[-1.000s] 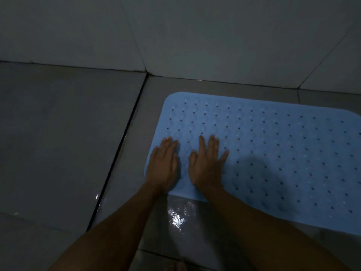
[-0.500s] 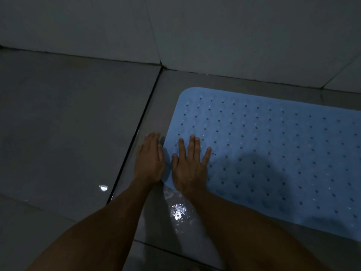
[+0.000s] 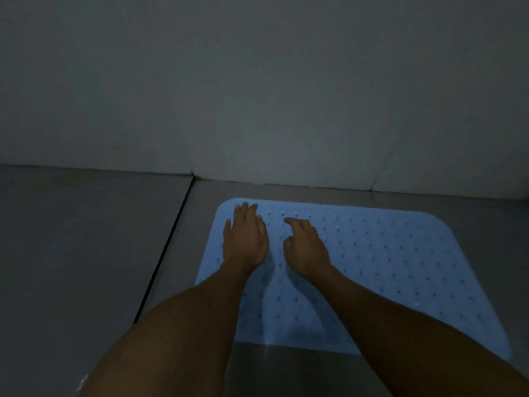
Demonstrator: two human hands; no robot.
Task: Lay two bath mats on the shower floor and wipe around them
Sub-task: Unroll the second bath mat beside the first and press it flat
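Note:
A light blue rubber bath mat (image 3: 400,267) dotted with small holes lies flat on the grey tiled shower floor (image 3: 86,253), its far edge close to the wall. My left hand (image 3: 244,239) lies palm down with straight fingers on the mat's far left corner. Just to its right, my right hand (image 3: 305,245) rests on the mat with its fingers loosely bent and the index finger stretched forward. Neither hand holds anything. Only one mat is in view.
A pale tiled wall (image 3: 257,96) rises right behind the mat. A dark grout line (image 3: 163,253) runs along the floor left of the mat. The floor tile shines wet near the mat's near edge (image 3: 272,365).
Both hands have moved from the mat's near left edge up to its far left corner. The view has tilted up, showing more wall. The right hand's fingers have bent.

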